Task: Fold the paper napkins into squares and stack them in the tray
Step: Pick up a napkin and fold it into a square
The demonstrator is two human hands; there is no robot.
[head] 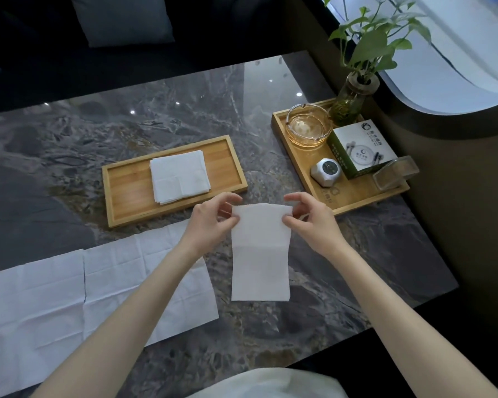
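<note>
Our left hand (210,222) and right hand (311,218) pinch the napkin (260,254) near the tray (127,193). We should match its 2 far corners to the near ones.

white napkin (260,254), grey marbled table (156,116)

A single wide-angle view from the wearer's head looks forward and steeply down across a marble desk (161,116), close enough that both forearms enter from the bottom edge. The desk fills most of the frame; a curved window (457,67) bends through the upper right.
</note>
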